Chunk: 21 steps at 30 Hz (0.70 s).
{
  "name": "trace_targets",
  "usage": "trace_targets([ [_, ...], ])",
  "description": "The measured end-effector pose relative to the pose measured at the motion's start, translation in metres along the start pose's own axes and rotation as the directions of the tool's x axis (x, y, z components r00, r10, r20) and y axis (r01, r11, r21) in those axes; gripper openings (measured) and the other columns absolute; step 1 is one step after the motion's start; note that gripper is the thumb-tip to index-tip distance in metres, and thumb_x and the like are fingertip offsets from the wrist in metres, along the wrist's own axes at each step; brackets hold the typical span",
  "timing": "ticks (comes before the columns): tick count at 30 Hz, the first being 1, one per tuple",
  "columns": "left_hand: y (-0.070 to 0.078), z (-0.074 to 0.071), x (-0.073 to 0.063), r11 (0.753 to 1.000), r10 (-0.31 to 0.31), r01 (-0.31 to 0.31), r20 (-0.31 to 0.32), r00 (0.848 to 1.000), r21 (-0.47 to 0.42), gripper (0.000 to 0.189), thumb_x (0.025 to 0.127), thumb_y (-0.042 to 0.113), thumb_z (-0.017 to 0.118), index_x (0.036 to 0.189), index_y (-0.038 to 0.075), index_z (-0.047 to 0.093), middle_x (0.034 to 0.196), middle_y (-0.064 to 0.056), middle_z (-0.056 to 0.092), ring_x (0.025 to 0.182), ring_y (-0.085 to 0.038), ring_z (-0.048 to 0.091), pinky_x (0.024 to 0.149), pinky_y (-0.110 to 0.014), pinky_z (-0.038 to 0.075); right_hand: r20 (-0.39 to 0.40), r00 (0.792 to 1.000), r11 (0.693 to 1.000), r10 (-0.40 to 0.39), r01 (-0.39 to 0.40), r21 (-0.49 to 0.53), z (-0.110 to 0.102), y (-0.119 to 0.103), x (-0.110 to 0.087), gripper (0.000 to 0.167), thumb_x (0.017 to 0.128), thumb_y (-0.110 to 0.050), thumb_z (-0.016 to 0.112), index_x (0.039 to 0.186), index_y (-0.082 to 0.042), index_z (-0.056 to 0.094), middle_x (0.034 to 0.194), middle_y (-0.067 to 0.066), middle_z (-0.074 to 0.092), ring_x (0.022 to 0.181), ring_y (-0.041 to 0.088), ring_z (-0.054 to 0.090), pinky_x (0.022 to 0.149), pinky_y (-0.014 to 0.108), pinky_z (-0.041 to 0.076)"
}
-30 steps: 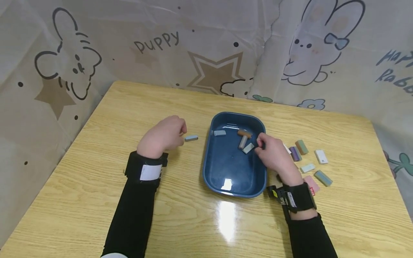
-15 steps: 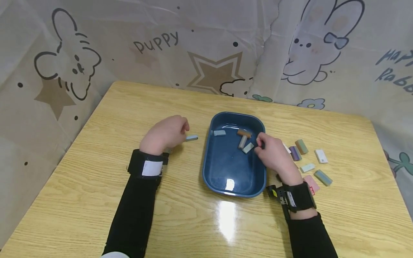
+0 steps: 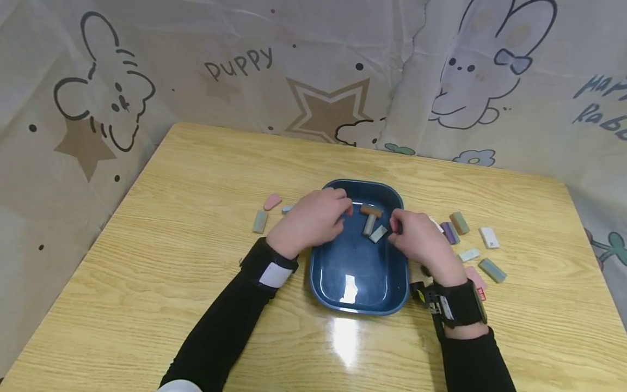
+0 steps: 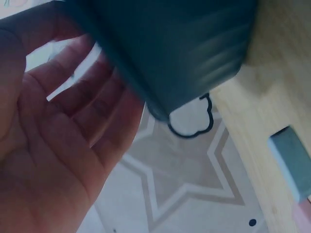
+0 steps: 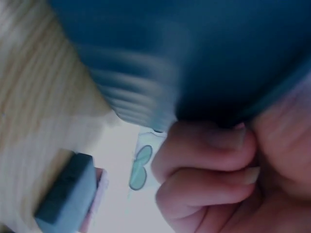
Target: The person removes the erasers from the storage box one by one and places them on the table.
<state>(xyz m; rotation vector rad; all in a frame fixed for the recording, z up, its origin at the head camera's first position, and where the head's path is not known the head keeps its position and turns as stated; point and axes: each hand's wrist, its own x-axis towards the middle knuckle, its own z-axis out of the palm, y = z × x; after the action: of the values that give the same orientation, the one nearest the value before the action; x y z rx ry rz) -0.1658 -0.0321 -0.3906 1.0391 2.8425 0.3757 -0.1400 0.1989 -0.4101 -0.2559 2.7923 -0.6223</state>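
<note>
A deep blue plastic tray (image 3: 360, 305) stands on the table between the hands. Reaching over its left rim, the left hand (image 3: 311, 220) has its fingers loosely bent and apart; the left wrist view hides its fingertips behind the rim. On the far right rim sits the right hand (image 3: 416, 237), which appears to grip the tray's edge, its fingers (image 5: 204, 189) curled against the outer wall. Inside the tray lie a brown eraser-like block (image 3: 371, 210), a grey one (image 3: 369, 225) and a pale green one (image 3: 378, 234). The tray's upper left corner is covered by the left hand.
Left of the tray lie a pink piece (image 3: 272, 201), a grey-green block (image 3: 260, 221) and a partly hidden light-blue block (image 3: 286, 209). Several more blocks, including a purple one (image 3: 449, 232) and a white one (image 3: 489, 237), lie right of it. A printed cloth (image 3: 196, 92) hangs behind.
The left hand has moved right from the loose blocks to over the tray, uncovering a pink piece and a grey-green block. The tray and right hand have shifted slightly toward the person.
</note>
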Motion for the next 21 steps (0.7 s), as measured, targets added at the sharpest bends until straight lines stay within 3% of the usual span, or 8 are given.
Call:
trace_targets([
  [3,0.006,0.009,0.003,0.990,0.020,-0.017,-0.017,1.000,0.141,0.017,0.091,0.013,0.061,0.105,0.012,0.072,0.099,0.000,0.063,0.089,-0.016,0.057,0.082,-0.031,0.048,0.046,0.999,1.000,-0.018,0.019,-0.018,-0.004,0.000,-0.003,0.019,0.081,-0.007,0.068,0.075,-0.011,0.050,0.063,0.002,0.045,0.058,0.020,0.048,0.054,0.031,0.035],
  [11,0.021,0.032,0.002,0.943,0.039,-0.050,0.042,0.998,0.328,0.015,0.090,0.018,0.064,0.099,0.013,0.076,0.104,-0.005,0.067,0.090,-0.023,0.054,0.079,-0.035,0.046,0.079,0.996,0.999,-0.038,0.041,-0.030,-0.008,0.001,-0.007,0.020,0.080,-0.008,0.069,0.075,-0.013,0.050,0.063,0.002,0.046,0.058,0.020,0.048,0.055,0.032,0.035],
  [16,0.023,0.037,0.001,0.937,0.050,-0.051,0.011,0.999,0.345,0.016,0.091,0.018,0.066,0.103,0.013,0.075,0.107,-0.008,0.062,0.092,-0.024,0.052,0.075,-0.035,0.048,0.072,0.996,0.999,-0.046,0.048,-0.026,-0.007,0.002,-0.006,0.018,0.081,-0.007,0.067,0.076,-0.013,0.050,0.062,0.002,0.046,0.057,0.020,0.048,0.055,0.032,0.036],
  [21,0.024,0.039,0.001,0.935,0.016,-0.006,-0.026,1.000,0.354,0.016,0.093,0.015,0.064,0.106,0.013,0.074,0.102,-0.009,0.065,0.088,-0.024,0.057,0.073,-0.035,0.050,0.073,0.997,0.999,-0.038,0.039,-0.013,-0.006,0.002,-0.005,0.018,0.083,-0.008,0.066,0.077,-0.013,0.050,0.063,0.002,0.046,0.056,0.020,0.048,0.054,0.032,0.036],
])
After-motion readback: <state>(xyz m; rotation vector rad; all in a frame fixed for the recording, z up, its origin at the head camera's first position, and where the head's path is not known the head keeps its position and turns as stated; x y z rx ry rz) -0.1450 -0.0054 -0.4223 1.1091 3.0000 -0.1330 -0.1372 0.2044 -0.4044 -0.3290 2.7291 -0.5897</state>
